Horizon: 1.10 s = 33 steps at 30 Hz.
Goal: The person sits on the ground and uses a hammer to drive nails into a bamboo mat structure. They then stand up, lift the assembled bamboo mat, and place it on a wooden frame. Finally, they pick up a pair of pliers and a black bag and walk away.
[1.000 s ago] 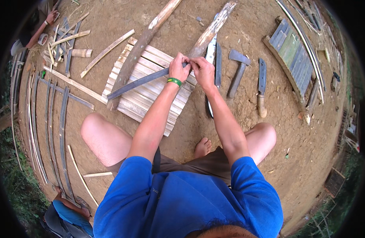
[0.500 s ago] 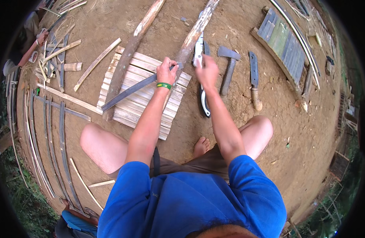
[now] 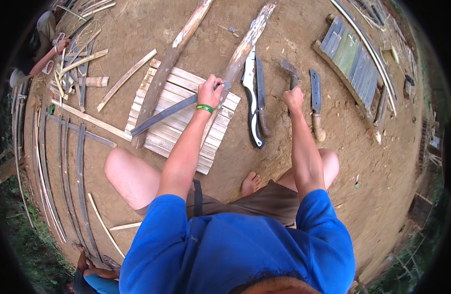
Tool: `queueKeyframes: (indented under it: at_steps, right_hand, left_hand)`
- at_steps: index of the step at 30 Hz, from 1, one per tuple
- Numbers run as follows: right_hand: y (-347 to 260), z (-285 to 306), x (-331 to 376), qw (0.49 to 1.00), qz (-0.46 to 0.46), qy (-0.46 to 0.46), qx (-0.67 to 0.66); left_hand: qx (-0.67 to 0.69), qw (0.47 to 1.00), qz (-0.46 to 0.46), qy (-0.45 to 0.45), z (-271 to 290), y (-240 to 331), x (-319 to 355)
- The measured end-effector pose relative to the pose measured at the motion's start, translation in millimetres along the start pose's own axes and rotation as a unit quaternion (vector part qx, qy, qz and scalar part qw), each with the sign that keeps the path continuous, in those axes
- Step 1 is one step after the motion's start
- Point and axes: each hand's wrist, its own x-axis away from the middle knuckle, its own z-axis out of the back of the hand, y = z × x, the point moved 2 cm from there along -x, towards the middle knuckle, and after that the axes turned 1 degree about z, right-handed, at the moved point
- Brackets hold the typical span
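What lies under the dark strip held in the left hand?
Beneath the dark strip, the left log and pale slats show along its edges; whatever it and the left hand directly cover is hidden.

Tools and timber are borne by brown bare earth [image 3: 372, 166]. In the middle, a panel of pale slats [image 3: 187, 83] is laid flat. To its right, a white-and-black-handled saw [image 3: 253, 112], a dark-bladed machete [image 3: 260, 83] and a wooden-handled knife [image 3: 315, 93] are placed lengthwise. Long strips [image 3: 80, 166] and a jumbled wood pile [image 3: 82, 63] are spread at left; a darker slatted panel [image 3: 350, 63] is set at upper right.
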Motion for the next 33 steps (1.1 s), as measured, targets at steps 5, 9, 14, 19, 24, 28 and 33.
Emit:
queueKeyframes:
  at_steps: [5,9,14,19,24,28,33]
  right_hand:
    - [-55,53,60,0.968,-0.019,-0.001,-0.251]
    - [-65,46,112,0.94,0.112,0.028,-0.32]
    - [-86,45,177,0.925,0.189,-0.067,-0.323]
    - [-91,43,186,0.934,0.294,-0.058,-0.196]
    - [-113,55,196,0.923,0.297,-0.068,-0.236]
    - [-104,32,195,0.938,0.307,-0.047,-0.156]
    - [-112,37,190,0.943,0.279,-0.062,-0.171]
  left_hand:
    - [-0.014,1.0,0.005,0.008,3,-1,1]
    - [-0.014,1.0,0.005,0.002,-1,3,2]
    - [0.002,1.0,0.02,0.009,-1,0,3]
    - [-0.002,1.0,0.006,0.013,-2,-6,3]
    - [-0.017,1.0,0.024,0.004,0,-1,4]
    - [-0.023,1.0,0.015,0.013,-1,2,6]
    - [-0.004,0.999,-0.011,0.03,-2,-3,4]
